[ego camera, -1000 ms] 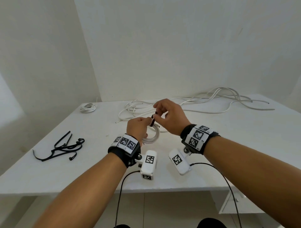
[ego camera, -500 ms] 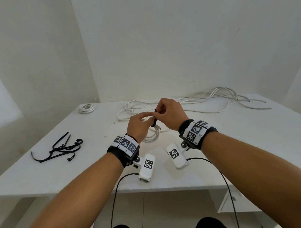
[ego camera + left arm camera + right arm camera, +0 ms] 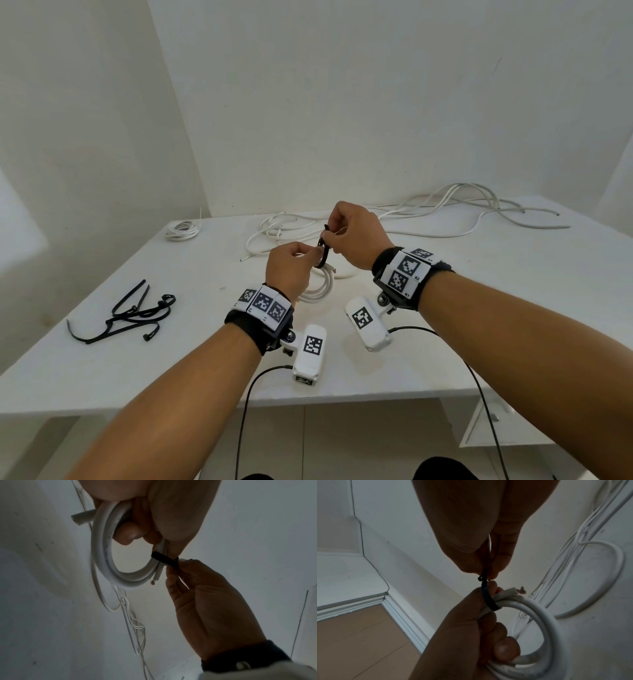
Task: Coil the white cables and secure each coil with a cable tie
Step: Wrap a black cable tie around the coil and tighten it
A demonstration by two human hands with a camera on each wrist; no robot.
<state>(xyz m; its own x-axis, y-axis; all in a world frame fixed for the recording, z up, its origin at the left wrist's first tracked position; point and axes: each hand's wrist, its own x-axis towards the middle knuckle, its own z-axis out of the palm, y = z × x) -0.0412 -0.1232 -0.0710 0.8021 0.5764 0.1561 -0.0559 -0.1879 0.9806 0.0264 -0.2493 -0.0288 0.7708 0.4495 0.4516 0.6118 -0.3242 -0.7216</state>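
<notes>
Black plastic cable ties lay loose at the left of the white tabletop, with a small tied white cable coil at the far left. At centre, the left hand gripped a coil of thick white cable above the tabletop, and the right hand pinched a black cable tie looped round it. Only the wrist views showed the cable's cut end beside that loop. Uncoiled white cables sprawled at the far right. No writing was readable.
</notes>
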